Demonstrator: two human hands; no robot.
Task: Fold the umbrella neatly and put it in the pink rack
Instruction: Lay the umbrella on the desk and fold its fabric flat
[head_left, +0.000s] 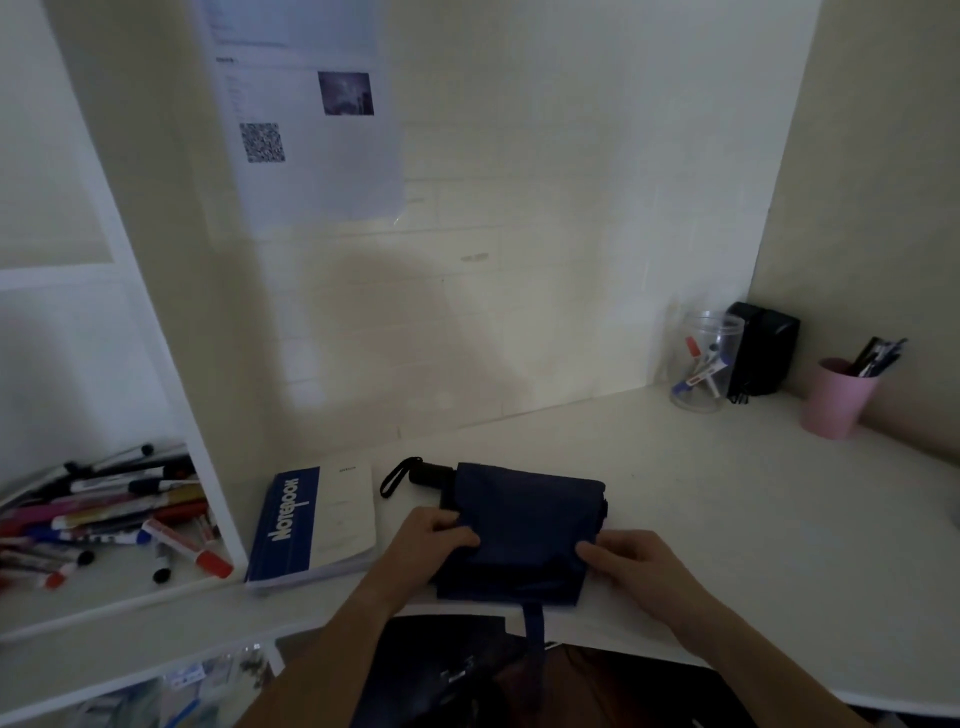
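A dark navy umbrella (524, 525) lies collapsed on the white desk (727, 509), its fabric spread flat in a rough rectangle. Its black handle with a wrist loop (415, 475) points left. A fabric strap hangs over the desk's front edge. My left hand (436, 535) pinches the fabric's left edge. My right hand (628, 561) grips the fabric's right lower corner. A pink cup-shaped rack (836, 400) with pens in it stands at the far right, near the wall.
A blue and white notebook (311, 525) lies just left of the umbrella. A shelf compartment on the left holds several markers (104, 514). A clear jar with markers (701, 364) and a black box (761, 348) stand at the back right.
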